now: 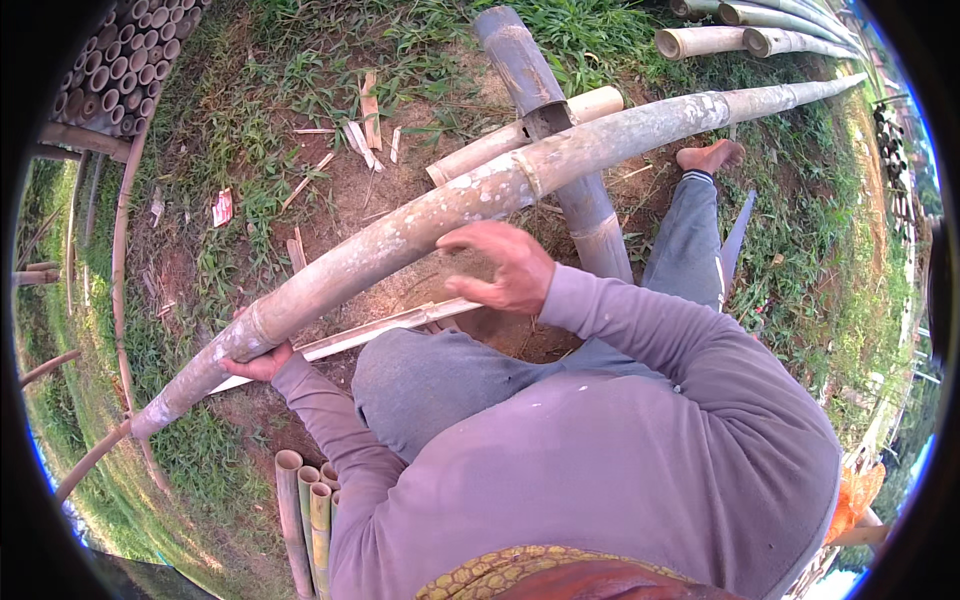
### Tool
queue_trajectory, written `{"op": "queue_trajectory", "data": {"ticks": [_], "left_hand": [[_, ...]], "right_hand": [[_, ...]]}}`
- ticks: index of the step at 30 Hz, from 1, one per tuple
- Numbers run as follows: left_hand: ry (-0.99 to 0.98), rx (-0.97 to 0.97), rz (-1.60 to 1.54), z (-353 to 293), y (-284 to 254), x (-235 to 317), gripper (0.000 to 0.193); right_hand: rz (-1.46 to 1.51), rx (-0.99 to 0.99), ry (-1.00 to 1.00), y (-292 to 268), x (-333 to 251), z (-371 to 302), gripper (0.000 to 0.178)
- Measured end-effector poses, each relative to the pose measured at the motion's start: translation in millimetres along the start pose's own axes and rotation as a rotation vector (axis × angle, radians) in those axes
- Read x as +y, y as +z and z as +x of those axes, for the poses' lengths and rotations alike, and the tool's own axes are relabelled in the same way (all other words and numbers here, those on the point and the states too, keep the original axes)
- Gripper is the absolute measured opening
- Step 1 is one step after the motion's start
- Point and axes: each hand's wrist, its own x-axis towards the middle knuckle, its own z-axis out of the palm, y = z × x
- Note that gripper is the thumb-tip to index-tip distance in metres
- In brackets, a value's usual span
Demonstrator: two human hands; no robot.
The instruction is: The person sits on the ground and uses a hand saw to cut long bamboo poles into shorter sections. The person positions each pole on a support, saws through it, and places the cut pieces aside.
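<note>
A long, thick bamboo pole (395, 230), pale with whitish patches, slants across in front of me from lower left to upper right. It rests over a dark bamboo post (590, 205) that has a notch cut in it. Toward the pole's near left end, my left hand (262, 362) is wrapped around it from below. My right hand (505, 265) holds nothing; its fingers are curved and the thumb is apart, just on my side of the pole. Beneath lies a split bamboo strip (390, 328), its pale inner face up.
Several cut bamboo tubes (290, 500) stand at my lower left. A shorter bamboo piece (470, 155) lies behind the pole, with split scraps (371, 110) nearby. A bluish blade (737, 235) lies beside my leg. Stacked bamboo (125, 65) fills the far left; more poles (705, 40) lie far right.
</note>
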Motion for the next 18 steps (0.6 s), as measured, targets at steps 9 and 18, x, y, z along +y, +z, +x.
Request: {"op": "queue_trajectory", "data": {"ticks": [9,18], "left_hand": [[-0.011,0.407,0.034,82.7,-86.4,68.4,0.085],[-0.237,-0.148,1.47,-46.3,-11.8,-30.4,0.062]], "right_hand": [[-1.068,-0.499,0.14,-145.0,121.0,49.2,0.099],[-1.133,-0.123,0.12,-69.0,159.6,62.8,0.096]]}}
